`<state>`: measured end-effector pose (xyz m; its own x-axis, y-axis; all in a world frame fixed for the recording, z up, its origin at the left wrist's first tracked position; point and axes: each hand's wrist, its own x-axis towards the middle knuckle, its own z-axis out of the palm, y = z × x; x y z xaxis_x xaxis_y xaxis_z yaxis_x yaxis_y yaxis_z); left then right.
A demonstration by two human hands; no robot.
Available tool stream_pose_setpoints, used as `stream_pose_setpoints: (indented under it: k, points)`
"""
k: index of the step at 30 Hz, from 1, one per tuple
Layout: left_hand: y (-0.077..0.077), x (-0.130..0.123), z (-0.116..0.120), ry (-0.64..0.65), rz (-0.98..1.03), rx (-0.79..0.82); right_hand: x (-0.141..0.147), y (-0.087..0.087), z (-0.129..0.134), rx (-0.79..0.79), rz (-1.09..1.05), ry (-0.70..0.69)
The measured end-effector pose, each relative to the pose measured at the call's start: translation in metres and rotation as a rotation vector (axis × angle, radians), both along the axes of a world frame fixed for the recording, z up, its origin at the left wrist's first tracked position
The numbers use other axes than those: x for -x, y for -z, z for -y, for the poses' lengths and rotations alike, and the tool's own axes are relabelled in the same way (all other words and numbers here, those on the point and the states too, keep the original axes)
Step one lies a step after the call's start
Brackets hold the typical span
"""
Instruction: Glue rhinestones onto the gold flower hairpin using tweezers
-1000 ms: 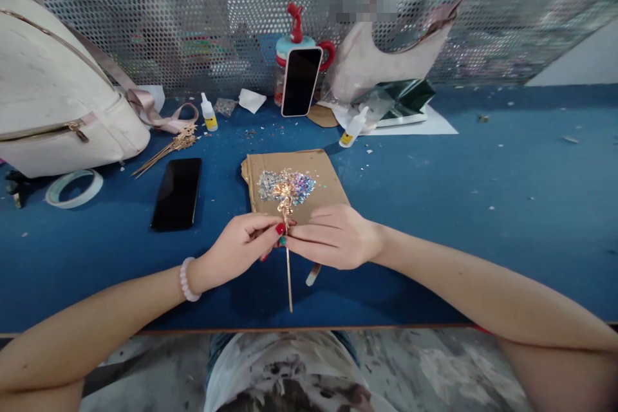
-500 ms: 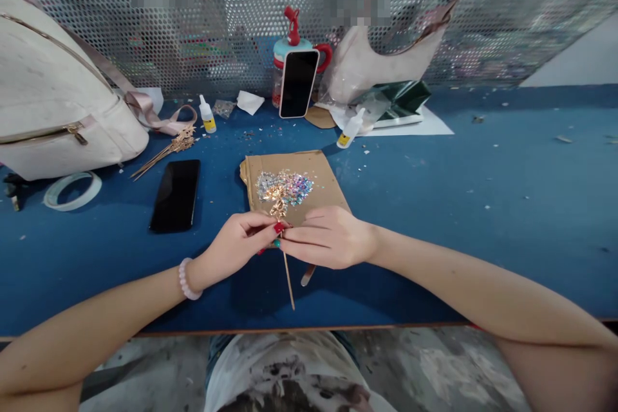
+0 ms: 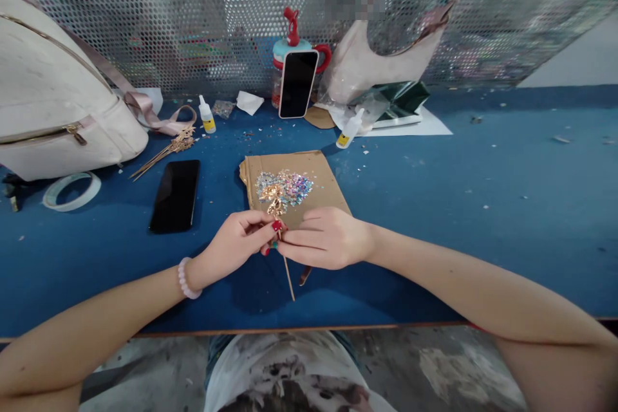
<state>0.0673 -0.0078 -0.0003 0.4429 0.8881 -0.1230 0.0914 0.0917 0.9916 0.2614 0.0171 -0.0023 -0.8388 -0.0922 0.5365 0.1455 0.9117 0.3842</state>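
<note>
My left hand [image 3: 236, 241] pinches a gold hair stick [image 3: 288, 280] just below its ornate head, thumb on top. The head lies over a pile of shiny multicoloured flakes [image 3: 294, 188] on a piece of cardboard [image 3: 328, 183]. My right hand [image 3: 333, 239] is closed, its fingertips pressed together at the stick's shaft beside my left fingers. The thin shaft points down toward the table edge. A narrow metallic strip [image 3: 304, 275] sticks out below my right hand; the rest of it is hidden, and whether that hand grips it I cannot tell.
A black phone [image 3: 174, 196], a roll of tape [image 3: 72, 192] and several gold hair sticks [image 3: 167, 151] lie left, near a white backpack [image 3: 72, 96]. Two small glue bottles [image 3: 206, 114], a cup [image 3: 292, 45] with a phone [image 3: 298, 84] against it and a handbag [image 3: 386, 64] stand behind.
The hair stick has shifted slightly left and its lower end has risen a little. Both hands stay close together, and the metallic strip shows at a slightly different angle.
</note>
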Motion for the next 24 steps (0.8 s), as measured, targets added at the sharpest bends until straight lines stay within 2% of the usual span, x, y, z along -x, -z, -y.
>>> stream_pose_setpoints:
  k: [3,6,12,15,18,24]
  points:
    - [0.002,0.001,-0.001,0.007,-0.037,-0.018,-0.002,0.002,0.000,0.028,-0.007,-0.025]
    - [0.004,0.002,-0.001,0.027,-0.084,-0.044,-0.004,0.003,-0.003,0.128,-0.075,-0.078]
    - [0.002,0.000,0.002,0.059,-0.116,-0.082,-0.008,0.002,-0.010,0.335,-0.398,-0.185]
    - [0.001,0.000,0.003,0.075,-0.114,-0.093,-0.009,0.003,-0.010,0.510,-0.540,-0.157]
    - [0.002,0.000,0.003,0.080,-0.139,-0.109,-0.010,0.007,-0.008,0.712,-0.593,-0.088]
    - [0.005,0.001,0.003,0.092,-0.114,-0.149,-0.012,0.003,-0.005,0.865,-0.630,-0.020]
